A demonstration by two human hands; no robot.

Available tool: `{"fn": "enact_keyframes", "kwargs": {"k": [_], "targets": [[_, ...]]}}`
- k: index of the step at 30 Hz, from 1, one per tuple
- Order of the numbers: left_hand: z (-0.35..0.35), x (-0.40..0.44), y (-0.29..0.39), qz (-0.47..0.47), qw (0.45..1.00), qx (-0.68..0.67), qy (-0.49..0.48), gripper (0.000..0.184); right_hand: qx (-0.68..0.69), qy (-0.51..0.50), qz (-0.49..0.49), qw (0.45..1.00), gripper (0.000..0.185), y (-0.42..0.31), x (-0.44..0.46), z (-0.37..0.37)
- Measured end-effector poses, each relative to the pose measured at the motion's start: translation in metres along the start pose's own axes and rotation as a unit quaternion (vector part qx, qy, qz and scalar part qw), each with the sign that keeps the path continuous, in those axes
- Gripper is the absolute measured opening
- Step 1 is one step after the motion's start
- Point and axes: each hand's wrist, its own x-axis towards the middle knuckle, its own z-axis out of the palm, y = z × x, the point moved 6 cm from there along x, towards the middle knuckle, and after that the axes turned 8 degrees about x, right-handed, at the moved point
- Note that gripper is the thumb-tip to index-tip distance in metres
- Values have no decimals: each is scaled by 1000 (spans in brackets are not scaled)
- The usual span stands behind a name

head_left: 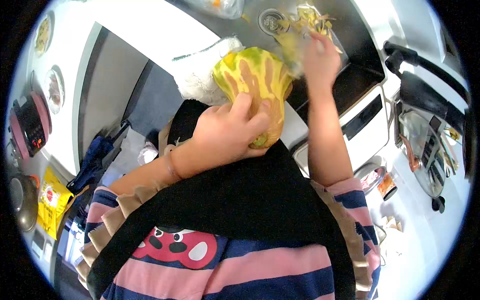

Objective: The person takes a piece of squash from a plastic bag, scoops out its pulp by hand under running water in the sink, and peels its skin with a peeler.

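A large pumpkin-like squash (256, 75), yellow and green with tan patches where the skin is off, is held at its narrow lower end by my left hand (232, 125). My right hand (321, 62) is raised over the sink, to the right of the squash. Its fingers are closed around something blurred by motion that I cannot make out. Strips of yellow and green peel (312, 17) lie in the sink (345, 15) near the drain. A white cloth (197, 75) sits on the sink's edge, left of the squash.
Toward the right are a glass lid (422, 155), a black-handled pan (425, 97) and a jar (386, 187). At the far left stand a pink and black appliance (31, 122), a yellow packet (51, 202) and plates (53, 90). A plastic bag (220, 7) lies at the top.
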Motion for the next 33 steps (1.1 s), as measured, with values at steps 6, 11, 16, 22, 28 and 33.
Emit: {"fn": "enact_keyframes", "kwargs": {"k": [6, 11, 16, 22, 28, 33], "targets": [[0, 4, 0, -8, 1000, 1, 7, 59, 110, -34, -20, 993, 19, -70, -21, 9], [-15, 8, 6, 10, 999, 7, 52, 57, 25, -21, 152, 988, 23, 102, -20, -54], [-7, 8, 4, -5, 1000, 14, -4, 62, 224, -9, 133, 966, 19, -3, -24, -11], [-11, 7, 7, -11, 999, 21, 43, 68, 155, 67, 219, 961, 32, 121, -17, -39], [-22, 34, -10, -68, 997, 14, 29, 62, 385, 80, 324, 860, 44, 63, -20, -46], [-45, 12, -51, -217, 938, -246, 107, 52, 522, 109, 375, 759, 34, 58, -37, -49]]}}
